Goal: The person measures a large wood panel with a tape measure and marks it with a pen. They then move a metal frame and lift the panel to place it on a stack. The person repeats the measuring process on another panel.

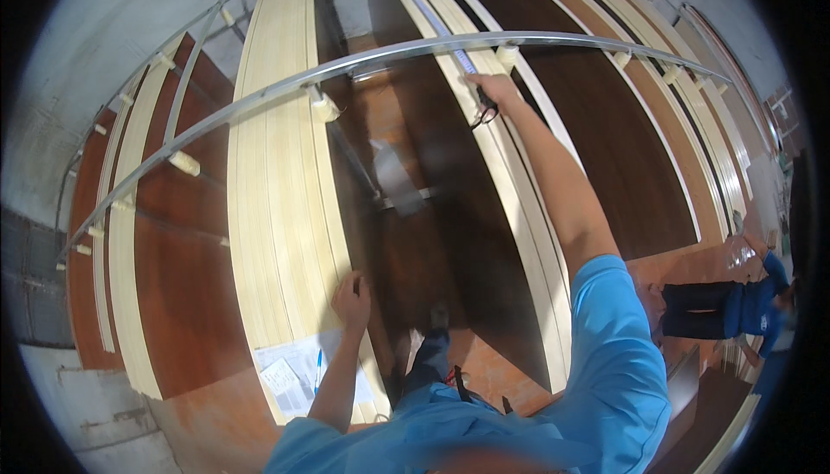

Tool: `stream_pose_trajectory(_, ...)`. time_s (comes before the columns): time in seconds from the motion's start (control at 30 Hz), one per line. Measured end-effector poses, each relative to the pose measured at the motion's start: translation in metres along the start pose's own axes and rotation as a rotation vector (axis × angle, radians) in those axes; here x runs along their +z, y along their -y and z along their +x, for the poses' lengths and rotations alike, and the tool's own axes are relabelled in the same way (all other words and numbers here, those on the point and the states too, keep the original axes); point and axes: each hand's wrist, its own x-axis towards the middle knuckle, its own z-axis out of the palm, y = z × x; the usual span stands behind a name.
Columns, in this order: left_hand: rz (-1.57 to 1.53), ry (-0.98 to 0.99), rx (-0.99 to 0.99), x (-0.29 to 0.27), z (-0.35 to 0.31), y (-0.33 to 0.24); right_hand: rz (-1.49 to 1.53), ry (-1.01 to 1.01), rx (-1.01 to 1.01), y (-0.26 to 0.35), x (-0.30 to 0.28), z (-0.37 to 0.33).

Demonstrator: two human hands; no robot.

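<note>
My right hand (495,93) is stretched far forward over a stack of narrow pale boards (527,214). Its fingers are closed on what looks like a tape measure, with a black loop (488,116) hanging below. From it a bluish-white marked blade (462,59) runs lengthwise away along the boards. My left hand (350,301), its fingers curled, is at the right edge of a wider pile of pale boards (290,188); whether anything is in it is hidden. Beside my left forearm, printed sheets (333,361), a small handwritten note (281,376) and a blue pen (319,368) lie on that pile.
Metal rails (372,63) with pale wrapped pegs (184,163) cross over the boards. Dark brown panels (596,119) lie to the right and reddish-brown panels (186,275) to the left. At the far right stands another person (761,305) in blue. Orange floor (497,361) shows below me.
</note>
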Motion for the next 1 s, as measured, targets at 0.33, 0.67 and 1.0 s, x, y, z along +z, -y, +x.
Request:
stream_pose_trajectory(0.33,-0.041,0.064,-0.026,0.004,0.0,0.008,-0.378,-0.047,-0.071,-0.048,-0.029,-0.134)
stream_pose_trajectory(0.67,-0.195,0.156,0.028,0.006,-0.003,0.017,-0.415,-0.23,0.204,-0.192,-0.122,-0.527)
stream_pose_trajectory(1.0,0.182,0.224,0.009,0.004,0.005,0.006,-0.301,-0.34,0.179,-0.282,-0.125,-0.69)
